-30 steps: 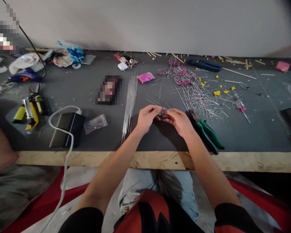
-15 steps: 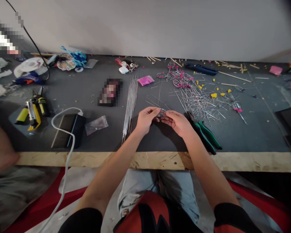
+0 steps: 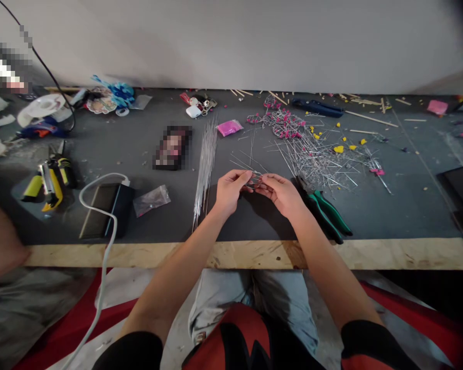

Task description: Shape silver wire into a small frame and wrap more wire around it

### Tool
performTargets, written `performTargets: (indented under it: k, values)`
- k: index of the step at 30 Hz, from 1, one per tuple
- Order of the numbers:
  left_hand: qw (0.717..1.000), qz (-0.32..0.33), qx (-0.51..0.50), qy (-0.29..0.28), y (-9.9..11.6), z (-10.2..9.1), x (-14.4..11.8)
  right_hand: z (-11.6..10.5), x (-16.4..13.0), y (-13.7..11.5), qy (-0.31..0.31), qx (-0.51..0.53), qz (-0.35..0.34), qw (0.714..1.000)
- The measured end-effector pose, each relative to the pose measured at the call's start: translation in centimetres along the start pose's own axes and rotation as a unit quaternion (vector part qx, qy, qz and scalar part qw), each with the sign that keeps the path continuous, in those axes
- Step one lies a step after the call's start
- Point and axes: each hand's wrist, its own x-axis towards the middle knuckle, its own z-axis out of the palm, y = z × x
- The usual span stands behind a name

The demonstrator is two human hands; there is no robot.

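- Wire piece [image 3: 256, 175], thin and metallic: off the table, between the two hands, in front of the torso. From my remote seat its exact form is too small to read.
- Left hand [image 3: 229, 191]: nearly closed, thumb pinched against fingers on the wire piece's left side. I take the fingertip grip as suited to something so slender.
- Right hand [image 3: 282, 194]: likewise nearly closed, thumb and fingers pinching the opposite side; gripping from both sides probably steadies it for fine work.
- Loose wires [image 3: 250, 144]: a few, lying just beyond the fingers.
- Wire bundle [image 3: 206, 169]: long straight lengths, laid side by side left of the left hand; the parallel lay, I judge, makes single strands easy to draw.
- Pliers [image 3: 329, 211], green and black handles: flat beside the right forearm, handles toward the person, presumably for quick pick-up.
- Wire heap [image 3: 322, 164]: tangled, beyond the pliers, with pink-dotted loops [image 3: 287, 123] at its far left and yellow bits [image 3: 338, 149] about it.
- Pink packet [image 3: 229, 128]: near the bundle's far end.
- Power bank [image 3: 106, 210]: well left, white cable [image 3: 115, 226] plugged in and hanging over the edge.
- Table [image 3: 170, 226]: dark top, pale wooden front edge, bearing all the above except the held wire.
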Motion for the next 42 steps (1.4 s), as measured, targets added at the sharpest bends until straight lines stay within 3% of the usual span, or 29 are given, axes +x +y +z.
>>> performTargets:
  k: [5,13,21,31,35,40,42]
  values:
    - [0.996,0.063,0.061,0.027,-0.3,0.3,-0.4,0.5,-0.1,0.7,0.040,-0.121,-0.097,0.987]
    - [0.981,0.107,0.159,0.042,0.2,0.4,-1.1,0.2,-0.2,1.3,0.099,-0.339,-0.191,0.916]
    - [0.975,0.104,0.189,0.052,0.3,0.4,-1.3,0.8,-0.3,1.9,0.146,-0.343,-0.233,0.898]
    - [0.976,0.106,0.184,0.055,0.4,0.4,-1.3,1.4,-0.2,1.9,0.175,-0.359,-0.239,0.885]
    - [0.979,0.105,0.167,0.058,0.1,0.4,-1.1,1.2,0.0,1.8,0.171,-0.343,-0.223,0.896]
    - [0.990,0.074,0.108,0.052,-0.3,0.1,-0.4,0.5,0.5,1.3,0.102,-0.167,-0.102,0.975]
    - [0.995,0.051,0.077,0.039,-0.2,-0.1,-0.2,0.2,0.6,0.9,0.063,-0.083,-0.051,0.993]
